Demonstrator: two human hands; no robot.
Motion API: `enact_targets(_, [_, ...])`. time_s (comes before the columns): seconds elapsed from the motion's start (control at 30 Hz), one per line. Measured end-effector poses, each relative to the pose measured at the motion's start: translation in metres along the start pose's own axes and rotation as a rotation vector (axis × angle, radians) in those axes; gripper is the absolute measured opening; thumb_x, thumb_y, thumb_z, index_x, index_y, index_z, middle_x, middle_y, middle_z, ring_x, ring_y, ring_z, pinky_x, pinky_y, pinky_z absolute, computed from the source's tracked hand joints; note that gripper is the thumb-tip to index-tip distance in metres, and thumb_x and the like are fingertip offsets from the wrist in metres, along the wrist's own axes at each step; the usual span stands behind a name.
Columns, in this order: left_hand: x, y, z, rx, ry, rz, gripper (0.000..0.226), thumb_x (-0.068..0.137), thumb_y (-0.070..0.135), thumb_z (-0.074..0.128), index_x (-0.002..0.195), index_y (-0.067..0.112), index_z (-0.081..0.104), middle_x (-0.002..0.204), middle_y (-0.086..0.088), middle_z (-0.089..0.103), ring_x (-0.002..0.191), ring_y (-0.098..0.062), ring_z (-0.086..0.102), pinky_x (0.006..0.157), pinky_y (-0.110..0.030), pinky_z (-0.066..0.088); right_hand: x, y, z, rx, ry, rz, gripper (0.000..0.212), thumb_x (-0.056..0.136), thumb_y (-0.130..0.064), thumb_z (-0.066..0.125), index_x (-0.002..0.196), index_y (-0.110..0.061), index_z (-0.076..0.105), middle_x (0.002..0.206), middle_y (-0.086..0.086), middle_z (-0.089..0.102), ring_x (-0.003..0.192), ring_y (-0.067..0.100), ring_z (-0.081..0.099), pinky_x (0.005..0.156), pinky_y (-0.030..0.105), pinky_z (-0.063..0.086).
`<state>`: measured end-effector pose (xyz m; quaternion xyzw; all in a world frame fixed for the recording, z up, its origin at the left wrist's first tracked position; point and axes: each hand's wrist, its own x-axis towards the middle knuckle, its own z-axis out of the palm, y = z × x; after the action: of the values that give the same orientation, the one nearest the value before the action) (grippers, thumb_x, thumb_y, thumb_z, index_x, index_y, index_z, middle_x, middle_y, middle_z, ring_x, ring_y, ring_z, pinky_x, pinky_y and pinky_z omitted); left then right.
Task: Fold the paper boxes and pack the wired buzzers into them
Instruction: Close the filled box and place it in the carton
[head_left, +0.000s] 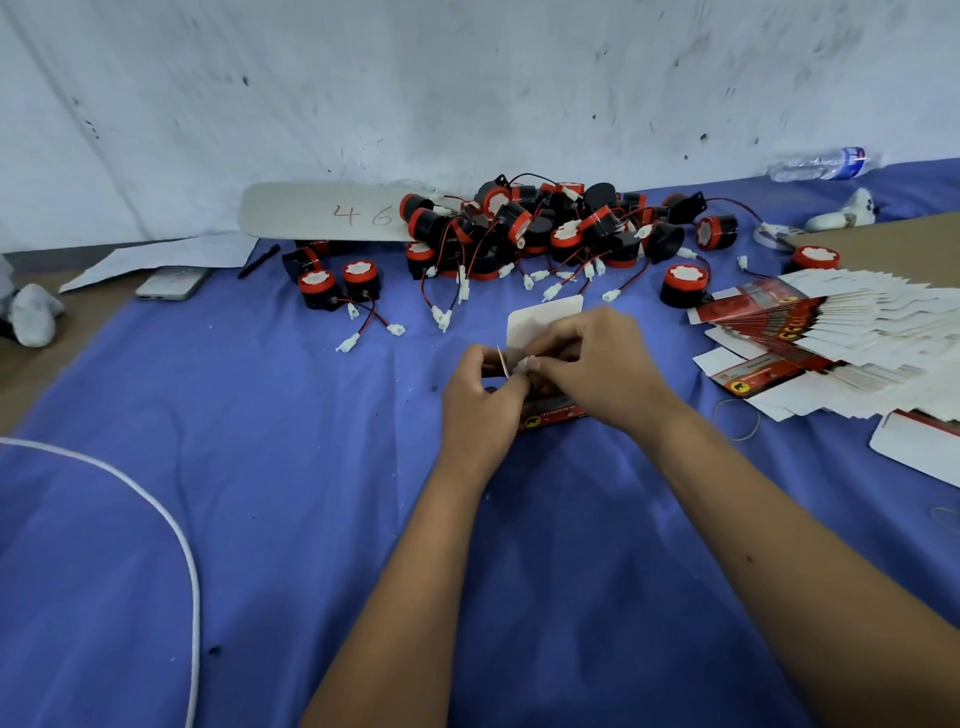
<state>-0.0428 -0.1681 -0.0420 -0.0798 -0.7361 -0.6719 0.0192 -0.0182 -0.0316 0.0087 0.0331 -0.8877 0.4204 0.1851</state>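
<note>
1. Forearms, two, bare; they reach in from the bottom edge and meet over the blue cloth (260, 519) at mid-table.
2. White cord (176, 525); curves across the cloth at lower left.
3. Left hand (480, 400); fingers curled, thumb and fingertips pinching the near-left edge of the paper box (553, 410) and a thin white flap standing up from it.
4. Right hand (597, 358); fingers curled together over the top of the same box, pinching at a small white piece by the left fingertips (whether flap or wire plug, cannot tell).
5. Paper box; red and black print with a yellow badge, lying on the cloth under both hands, its white lid flap (545, 317) raised on the far side; contents hidden by the hands.
6. Flat boxes (831, 338); unfolded, fanned in a stack at the right, well apart from the hands; one more at the right edge.
7. Rubber band (737, 418); on the cloth just beside the fan's near end.
8. Wired buzzers (545, 228); black bodies, red caps, red-black leads with white plugs; heaped against the wall behind the hands, several loose around the heap.
9. White board (322, 213) marked "46"; left of the heap.
10. Phone (171, 283) and pen (258, 261); far left.
11. Water bottle (821, 163); lying far right by the wall.
</note>
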Motion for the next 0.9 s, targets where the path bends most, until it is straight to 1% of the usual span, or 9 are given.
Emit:
enact_targets(0.1, [-0.003,0.004,-0.001,-0.038,-0.031,-0.003,0.02,0.079,0.029,0.062,0.094,0.017,0.064,0.1,-0.005,0.071,0.097,-0.03,0.069,0.08,-0.047,0.058,-0.006,-0.001,0.006,-0.093,0.001,-0.101,0.011,0.08,-0.006,0.077,0.082,-0.016,0.081,0.077,-0.008,0.074,0.072,0.005,0.068,0.067,0.019,0.054])
enact_targets(0.23, [-0.004,0.003,-0.002,-0.062,-0.061,-0.017,0.027,0.079,0.034,0.062,0.098,0.016,0.065,0.103,-0.009,0.071,0.096,-0.034,0.07,0.08,-0.046,0.062,-0.008,-0.005,0.008,-0.285,-0.057,-0.226,0.014,0.085,-0.007,0.065,0.081,-0.01,0.079,0.079,0.006,0.068,0.073,0.022,0.062,0.068,0.043,0.05])
enact_targets(0.37, [-0.004,0.004,-0.002,-0.124,-0.067,-0.037,0.03,0.081,0.033,0.063,0.099,0.01,0.064,0.103,-0.016,0.071,0.08,-0.023,0.069,0.063,-0.027,0.057,-0.009,-0.005,0.005,-0.422,-0.2,-0.274,0.027,0.092,-0.002,0.051,0.091,-0.006,0.077,0.091,0.012,0.066,0.083,0.029,0.059,0.074,0.044,0.047])
enact_targets(0.5, [-0.003,0.001,-0.004,-0.087,-0.072,-0.033,0.019,0.082,0.017,0.061,0.099,0.014,0.067,0.099,-0.01,0.072,0.085,-0.026,0.067,0.069,-0.036,0.059,-0.018,0.008,0.001,-0.459,-0.249,-0.304,0.029,0.095,-0.003,0.05,0.092,-0.008,0.078,0.109,0.006,0.065,0.103,0.026,0.049,0.091,0.034,0.04])
enact_targets(0.6, [-0.002,-0.001,-0.005,-0.097,-0.092,-0.032,0.016,0.089,0.004,0.059,0.103,0.008,0.065,0.101,-0.013,0.07,0.077,-0.021,0.063,0.063,-0.027,0.053,-0.022,0.015,-0.002,-0.488,-0.24,-0.38,0.027,0.099,-0.018,0.053,0.1,-0.018,0.08,0.114,-0.001,0.064,0.115,0.022,0.045,0.102,0.032,0.039])
enact_targets(0.67, [-0.001,0.001,-0.006,-0.125,-0.116,-0.046,0.015,0.089,0.011,0.059,0.103,0.006,0.062,0.095,-0.011,0.067,0.07,-0.017,0.061,0.06,-0.026,0.052,-0.023,0.016,-0.004,-0.491,-0.217,-0.392,0.024,0.099,-0.021,0.057,0.101,-0.02,0.081,0.114,-0.001,0.063,0.116,0.024,0.043,0.101,0.032,0.04])
enact_targets(0.73, [-0.002,0.004,-0.005,-0.15,-0.116,-0.066,0.029,0.087,0.029,0.057,0.101,0.003,0.058,0.091,-0.014,0.064,0.066,-0.018,0.057,0.061,-0.032,0.051,-0.023,0.016,-0.005,-0.519,-0.202,-0.391,0.022,0.097,-0.021,0.06,0.102,-0.021,0.081,0.112,0.0,0.062,0.113,0.026,0.042,0.097,0.032,0.041])
enact_targets(0.8, [-0.002,0.006,-0.004,-0.174,-0.103,-0.076,0.053,0.091,0.044,0.05,0.108,-0.006,0.056,0.1,-0.025,0.065,0.069,-0.024,0.055,0.064,-0.039,0.05,-0.022,0.015,-0.004,-0.584,-0.186,-0.405,0.022,0.095,-0.019,0.06,0.098,-0.022,0.081,0.105,0.0,0.061,0.107,0.027,0.042,0.092,0.032,0.042])
enact_targets(0.9, [-0.002,0.006,-0.001,-0.167,-0.053,-0.076,0.065,0.094,0.055,0.042,0.113,-0.004,0.061,0.108,-0.021,0.07,0.069,-0.027,0.057,0.061,-0.037,0.052,-0.022,0.011,0.0,-0.556,-0.128,-0.389,0.019,0.09,-0.009,0.064,0.09,-0.016,0.082,0.092,0.001,0.061,0.098,0.026,0.045,0.081,0.034,0.045])
